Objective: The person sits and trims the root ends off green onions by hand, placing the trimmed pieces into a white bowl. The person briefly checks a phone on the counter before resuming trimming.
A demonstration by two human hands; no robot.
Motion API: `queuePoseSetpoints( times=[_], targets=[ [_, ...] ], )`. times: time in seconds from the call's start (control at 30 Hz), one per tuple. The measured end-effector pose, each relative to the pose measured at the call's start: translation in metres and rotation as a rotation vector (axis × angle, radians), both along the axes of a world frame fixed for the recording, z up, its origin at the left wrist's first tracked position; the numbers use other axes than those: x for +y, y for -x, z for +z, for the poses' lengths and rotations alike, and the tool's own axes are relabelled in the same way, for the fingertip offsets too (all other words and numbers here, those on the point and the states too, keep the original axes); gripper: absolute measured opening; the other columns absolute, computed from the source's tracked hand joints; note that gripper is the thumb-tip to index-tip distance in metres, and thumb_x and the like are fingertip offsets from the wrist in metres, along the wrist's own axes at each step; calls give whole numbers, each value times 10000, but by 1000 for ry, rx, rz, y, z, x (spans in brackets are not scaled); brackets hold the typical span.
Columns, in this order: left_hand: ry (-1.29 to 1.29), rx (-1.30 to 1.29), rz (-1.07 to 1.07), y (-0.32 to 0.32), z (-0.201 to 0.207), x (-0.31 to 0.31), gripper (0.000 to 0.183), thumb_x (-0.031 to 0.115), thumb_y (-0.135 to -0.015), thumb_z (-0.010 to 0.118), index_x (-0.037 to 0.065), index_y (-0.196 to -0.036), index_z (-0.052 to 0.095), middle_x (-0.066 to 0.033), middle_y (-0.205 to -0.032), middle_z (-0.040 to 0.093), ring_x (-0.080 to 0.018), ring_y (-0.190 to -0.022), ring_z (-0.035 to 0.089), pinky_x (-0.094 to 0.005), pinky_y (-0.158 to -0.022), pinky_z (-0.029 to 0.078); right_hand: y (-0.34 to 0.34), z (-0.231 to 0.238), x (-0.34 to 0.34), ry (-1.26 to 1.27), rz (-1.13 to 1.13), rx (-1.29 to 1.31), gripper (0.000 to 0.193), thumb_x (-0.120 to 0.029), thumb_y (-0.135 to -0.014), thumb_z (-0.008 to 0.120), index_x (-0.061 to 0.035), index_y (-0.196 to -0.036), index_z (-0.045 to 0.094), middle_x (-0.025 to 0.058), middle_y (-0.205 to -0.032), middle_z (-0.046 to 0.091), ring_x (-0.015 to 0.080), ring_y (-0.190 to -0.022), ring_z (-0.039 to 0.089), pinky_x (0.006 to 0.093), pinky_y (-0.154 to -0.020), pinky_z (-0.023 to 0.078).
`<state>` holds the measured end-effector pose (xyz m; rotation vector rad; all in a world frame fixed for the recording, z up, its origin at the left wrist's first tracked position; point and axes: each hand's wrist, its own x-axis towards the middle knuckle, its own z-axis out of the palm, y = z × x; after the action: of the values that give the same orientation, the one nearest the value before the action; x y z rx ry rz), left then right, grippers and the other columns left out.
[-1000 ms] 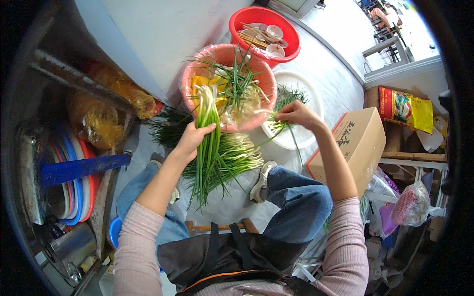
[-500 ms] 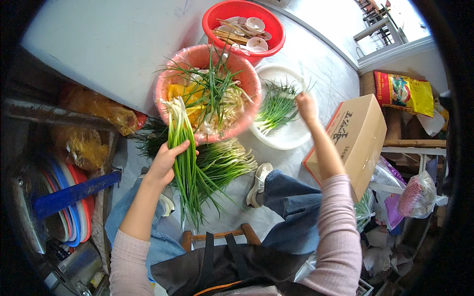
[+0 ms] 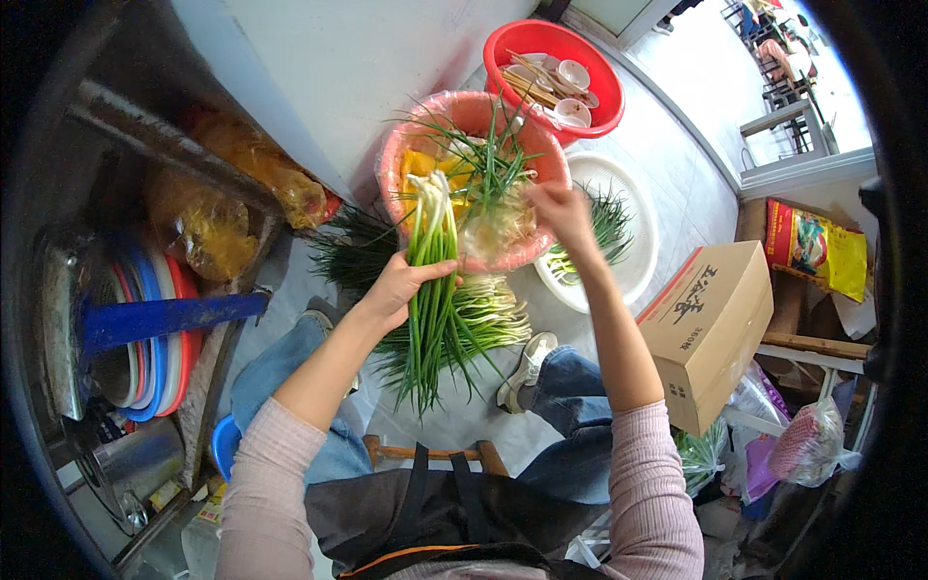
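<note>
A bunch of spring onions [image 3: 432, 319] is gripped in my left hand [image 3: 398, 287], white ends up and green leaves hanging down between my legs. My right hand [image 3: 563, 215] is over the right rim of a plastic-lined pink tub [image 3: 391, 179]; motion smears its fingers, and what they hold, if anything, cannot be made out. Leaves, pale roots and yellow scraps [image 3: 483, 184] lie in that tub. To its right, a white round basket [image 3: 646, 246] bears more spring onions [image 3: 609, 227], partly behind my right wrist. Another pile of spring onions [image 3: 495, 314] rests on the floor below the tub.
A red tub [image 3: 611, 114] with white bowls and chopsticks stands behind. At the right are a cardboard box [image 3: 710, 333] and shelves with bags [image 3: 812, 440]. Stacked plastic basins [image 3: 179, 333] and a blue bar [image 3: 174, 319] are at the left. A wooden stool [image 3: 488, 456] is below me.
My right hand has moved left from above the white basket to the pink tub's rim. My left hand still holds the bunch. The whole view has shifted, moving the tubs rightward in the picture.
</note>
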<state>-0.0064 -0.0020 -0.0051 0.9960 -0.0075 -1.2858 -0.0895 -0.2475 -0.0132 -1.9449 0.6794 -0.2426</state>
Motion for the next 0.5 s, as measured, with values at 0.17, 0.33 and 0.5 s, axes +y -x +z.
queuePoseSetpoints(
  times=[0.17, 0.33, 0.5],
  targets=[
    [90, 55, -32, 3, -2, 3, 327, 57, -783, 600, 8, -1089, 497, -109, -976, 605, -195, -823, 605, -306, -730, 504, -13, 32, 79, -359, 237, 195, 234, -259, -772, 663, -27, -800, 657, -10, -641, 581, 41, -555, 478, 202, -527, 397],
    [131, 24, -32, 0, -1, 6, 355, 11, -758, 615, 7, -1094, 499, -128, -1015, 605, -182, -820, 603, -279, -723, 498, -3, 35, 85, -852, -4, 184, 139, -194, -804, 622, -63, -803, 577, -11, -776, 563, 47, -641, 513, 168, -568, 415],
    [91, -18, 20, 3, 6, 6, 283, -17, -703, 672, 28, -952, 544, -47, -823, 595, -144, -687, 603, -263, -629, 503, -11, 14, 82, -1048, -183, -159, 132, -161, -824, 597, -35, -865, 591, -35, -715, 525, 49, -588, 464, 159, -530, 375]
  ],
)
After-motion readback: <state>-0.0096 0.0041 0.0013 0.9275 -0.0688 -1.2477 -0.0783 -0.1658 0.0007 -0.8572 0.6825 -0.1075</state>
